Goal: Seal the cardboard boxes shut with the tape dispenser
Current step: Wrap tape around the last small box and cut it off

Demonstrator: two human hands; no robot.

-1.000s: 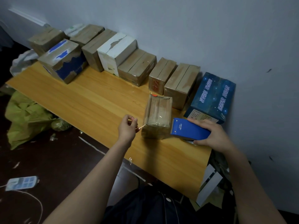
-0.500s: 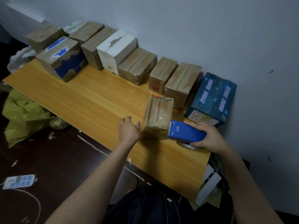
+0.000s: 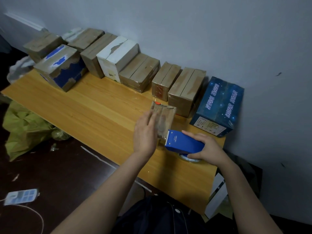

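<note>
A small brown cardboard box [image 3: 166,114] with clear tape over its top stands on the wooden table [image 3: 94,107] near the front right. My left hand [image 3: 145,132] lies flat on the box's top, fingers straight, pressing on the tape. My right hand [image 3: 206,147] grips the blue tape dispenser [image 3: 184,142] just to the right of the box, its toothed edge at the box's near side. The clear tape roll [image 3: 189,158] shows under the dispenser.
Several taped boxes line the wall behind, among them a white one [image 3: 118,56], a blue-and-brown one [image 3: 62,68] and a dark blue printed one [image 3: 219,105]. A yellow-green bag [image 3: 25,127] and a power strip [image 3: 21,196] lie on the dark floor at left.
My left hand has moved from beside the box's left face up onto its top and opened flat. The dispenser has stayed by the box's near right side.
</note>
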